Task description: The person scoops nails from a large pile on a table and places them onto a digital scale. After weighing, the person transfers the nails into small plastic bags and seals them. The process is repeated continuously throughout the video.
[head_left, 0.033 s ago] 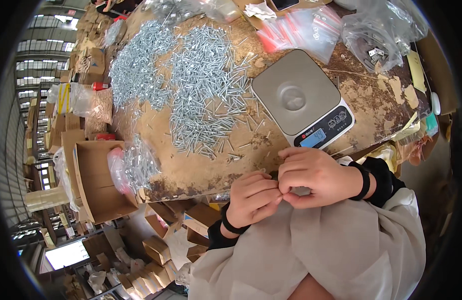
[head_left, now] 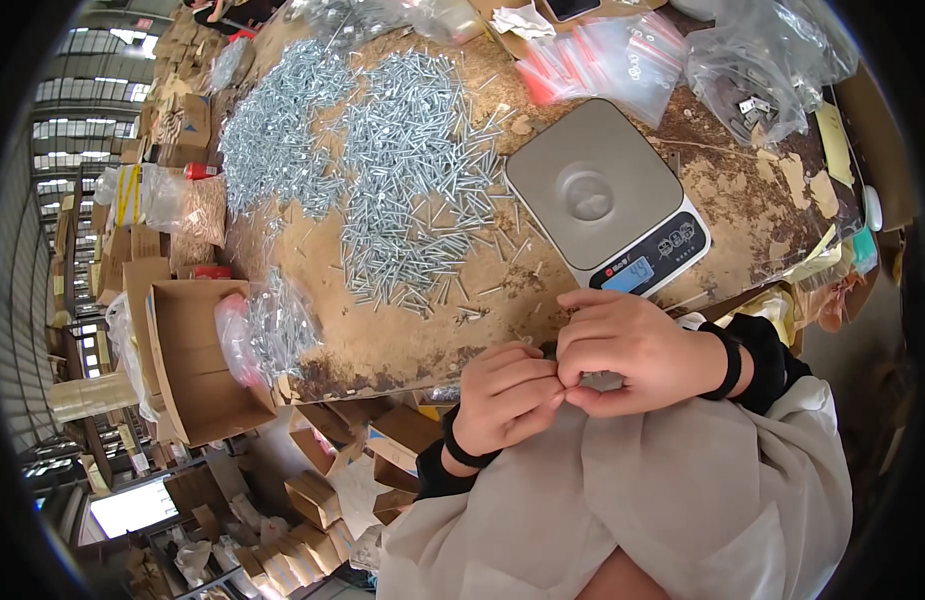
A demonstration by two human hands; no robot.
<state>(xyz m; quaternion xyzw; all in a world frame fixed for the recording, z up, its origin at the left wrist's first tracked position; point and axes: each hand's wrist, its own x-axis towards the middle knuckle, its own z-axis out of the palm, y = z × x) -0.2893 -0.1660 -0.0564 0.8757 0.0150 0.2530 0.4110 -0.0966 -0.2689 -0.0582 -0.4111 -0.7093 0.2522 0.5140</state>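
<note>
My left hand (head_left: 507, 397) and my right hand (head_left: 632, 350) meet at the fingertips near the table's front edge, above my lap. Both are closed in a pinch, thumbs against curled fingers. Whatever they pinch, if anything, is too small or hidden to make out. Just beyond my right hand stands a kitchen scale (head_left: 622, 180) with a grey plate, a white body and a lit display; nothing but a round dip shows on its plate. To the left of the scale, two heaps of silver screws (head_left: 407, 150) lie loose on the worn table (head_left: 482, 340).
Behind the scale lie clear zip bags (head_left: 622, 60) with red edges. At the far right sits a plastic bag of small metal parts (head_left: 747, 100). An open cardboard box (head_left: 207, 360) and a filled clear bag (head_left: 282, 330) flank the table's left edge. More cartons (head_left: 402, 430) stand below.
</note>
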